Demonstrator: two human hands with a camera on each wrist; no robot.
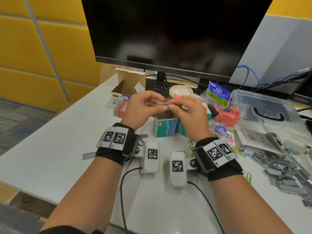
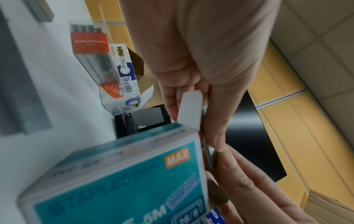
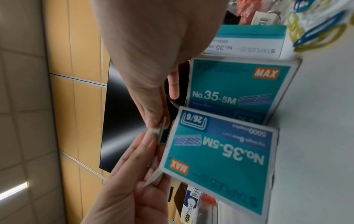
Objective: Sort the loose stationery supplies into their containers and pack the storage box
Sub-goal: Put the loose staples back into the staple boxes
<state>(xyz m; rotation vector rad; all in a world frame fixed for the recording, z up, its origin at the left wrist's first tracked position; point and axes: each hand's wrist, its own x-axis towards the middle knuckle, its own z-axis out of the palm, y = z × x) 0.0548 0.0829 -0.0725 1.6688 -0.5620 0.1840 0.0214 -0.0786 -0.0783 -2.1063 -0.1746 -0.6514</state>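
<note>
The thin grey metal staple strip [image 1: 160, 105] is held level just above the open teal cardboard staple box [image 1: 164, 128], its long axis running left to right. Its left end is pinched by the left hand [image 1: 143, 107], its right end by the right hand [image 1: 187, 114]. The box lies straight below, equally near both hands, so a short lowering is judged to be next.

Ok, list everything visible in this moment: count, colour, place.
staple strip: one, silver, pinched between both hands.
staple boxes: two, teal, below hands.
loose staples: heap, grey, desk right.
paper clips: several, coloured, beside right wrist.
binder clip bag: one, green-blue label, right of tape.
tape roll: one, cream, behind hands.
storage box: one, clear, far right.
cardboard box: one, brown, open, far left.
monitor: one, black, behind.
left hand; right hand: holding the strip.
</note>
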